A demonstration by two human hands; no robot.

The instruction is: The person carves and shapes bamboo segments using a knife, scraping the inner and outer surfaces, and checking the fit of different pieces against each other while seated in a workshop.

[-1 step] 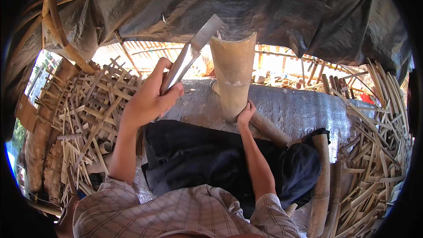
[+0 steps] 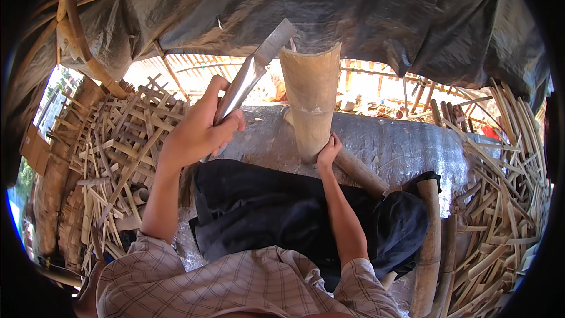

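My left hand (image 2: 197, 121) is closed around the shiny metal handle of a straight, square-ended knife (image 2: 259, 62). The knife slants up to the right, its tip close to the top rim of a split bamboo piece (image 2: 311, 103). That piece is wide, pale and curved like a trough, with a node ring across its middle, and it stands nearly upright. At its lower right edge, my right hand (image 2: 329, 149) grips it. Below, a thinner bamboo pole (image 2: 360, 172) lies slanting beside the bamboo's foot, partly behind my right hand.
Bamboo strips are heaped at left (image 2: 132, 147) and right (image 2: 500, 218). A thick bamboo pole (image 2: 426, 247) leans beside my right knee. Dark cloth (image 2: 265, 200) covers my legs. A grey sheet (image 2: 406, 147) lies ahead, and a black tarp (image 2: 365, 6) hangs overhead.
The top of the bamboo piece has tilted very slightly left. My left forearm has shifted a little left; both grips stay the same.
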